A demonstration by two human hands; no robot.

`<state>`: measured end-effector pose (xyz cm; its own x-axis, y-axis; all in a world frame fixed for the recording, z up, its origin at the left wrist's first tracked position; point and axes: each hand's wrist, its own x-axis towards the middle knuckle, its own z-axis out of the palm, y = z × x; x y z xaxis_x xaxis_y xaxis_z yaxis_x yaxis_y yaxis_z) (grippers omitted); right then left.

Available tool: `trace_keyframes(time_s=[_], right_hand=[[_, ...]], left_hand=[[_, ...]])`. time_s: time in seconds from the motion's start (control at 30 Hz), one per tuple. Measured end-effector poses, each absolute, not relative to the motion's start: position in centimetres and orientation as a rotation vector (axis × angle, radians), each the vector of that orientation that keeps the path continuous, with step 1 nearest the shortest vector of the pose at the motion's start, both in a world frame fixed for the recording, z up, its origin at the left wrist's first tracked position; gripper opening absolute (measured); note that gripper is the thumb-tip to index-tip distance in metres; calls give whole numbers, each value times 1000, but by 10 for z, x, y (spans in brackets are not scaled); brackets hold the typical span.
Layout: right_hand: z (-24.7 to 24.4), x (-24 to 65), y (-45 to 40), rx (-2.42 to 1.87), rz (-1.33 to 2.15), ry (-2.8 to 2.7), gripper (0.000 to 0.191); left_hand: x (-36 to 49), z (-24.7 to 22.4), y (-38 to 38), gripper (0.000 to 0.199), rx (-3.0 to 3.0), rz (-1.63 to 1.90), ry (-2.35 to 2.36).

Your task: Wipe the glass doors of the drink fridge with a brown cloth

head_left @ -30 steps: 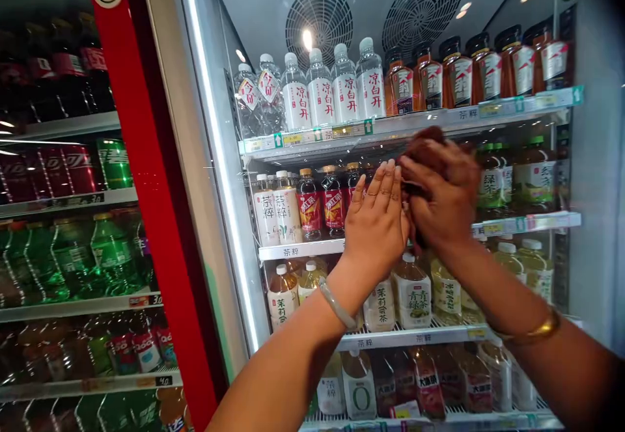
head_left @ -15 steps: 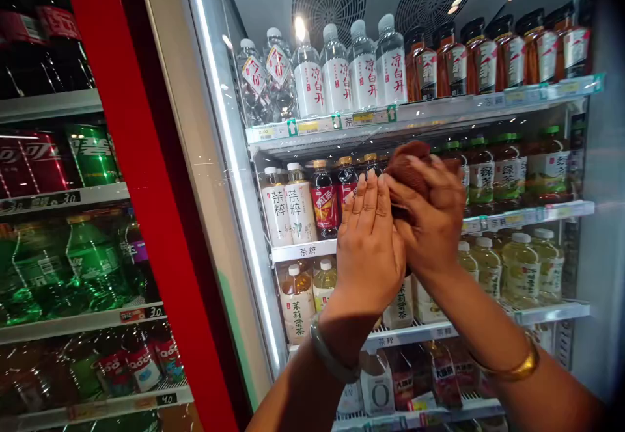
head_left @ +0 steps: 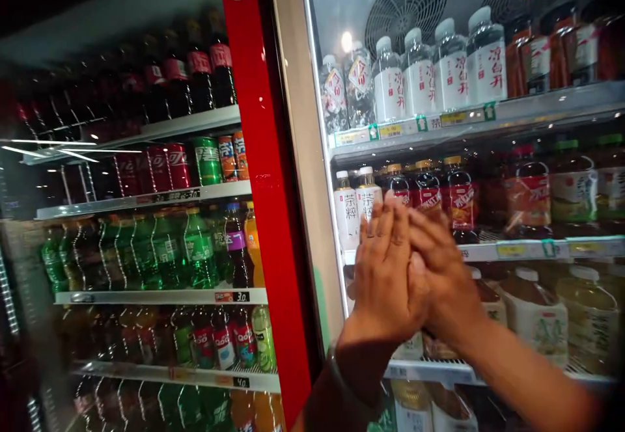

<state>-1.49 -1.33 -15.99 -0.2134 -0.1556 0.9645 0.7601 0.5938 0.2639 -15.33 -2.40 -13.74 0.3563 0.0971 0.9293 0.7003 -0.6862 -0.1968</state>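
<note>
My left hand [head_left: 388, 272] is raised in front of the right-hand drinks cooler, fingers stretched upward and side by side. Just right of it, my right hand [head_left: 449, 276] leans in at a slant. Its fingers are stretched too, and the two hands touch or overlap near the fingertips and thumbs. No brown cloth shows between or around them; whatever lies under the palms is hidden. Behind the fingers are white-labelled tea bottles [head_left: 346, 211] and red-labelled bottles [head_left: 461, 201]. A bangle circles my left wrist.
Clear water bottles [head_left: 420, 81] line the cooler's top shelf below round fan grilles [head_left: 407, 2]. A red frame [head_left: 266, 178] and a beige strip [head_left: 295, 139] divide this cooler from another at left, stocked with green bottles [head_left: 198, 253], cans [head_left: 208, 161] and dark bottles.
The view has swung left, showing more of the left cooler. Both hands have shifted across to the left side of the right-hand cooler. The brown cloth at my right hand is no longer visible.
</note>
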Motion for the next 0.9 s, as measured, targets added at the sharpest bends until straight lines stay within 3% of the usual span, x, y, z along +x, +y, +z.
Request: trace_keyframes(time_s=[0.1, 0.17, 0.27, 0.37, 0.47, 0.57, 0.67, 0.8, 0.9], right_hand=[[-176, -45, -9, -379, -1000, -1670, 61], [-160, -56, -4, -306, -1072, -1725, 45], [-79, -71, 8, -180, -1214, -1770, 34], [20, -92, 18, -156, -1290, -1755, 38], [57, -106, 22, -273, -1248, -1607, 49], [28, -108, 23, -283, -1224, -1548, 59], [10, -104, 19, -262, -1247, -1614, 54], [67, -114, 8, -466, -1181, -1655, 26], [102, -124, 8, -632, -1102, -1630, 27]], left_hand=[[-188, -143, -18, 73, -2005, -1388, -705], [-208, -133, -8, 71, -1982, -1419, -694], [-227, -76, 17, 64, -1863, -1604, -648], [-235, 8, 37, 59, -1779, -1782, -610], [-238, 52, 39, 62, -1792, -1742, -625], [-242, 37, 31, 66, -1844, -1629, -591], [-245, 7, 25, 71, -1898, -1550, -597], [-246, 10, 19, 74, -1971, -1613, -695], [-246, 18, 10, 71, -2115, -1633, -810]])
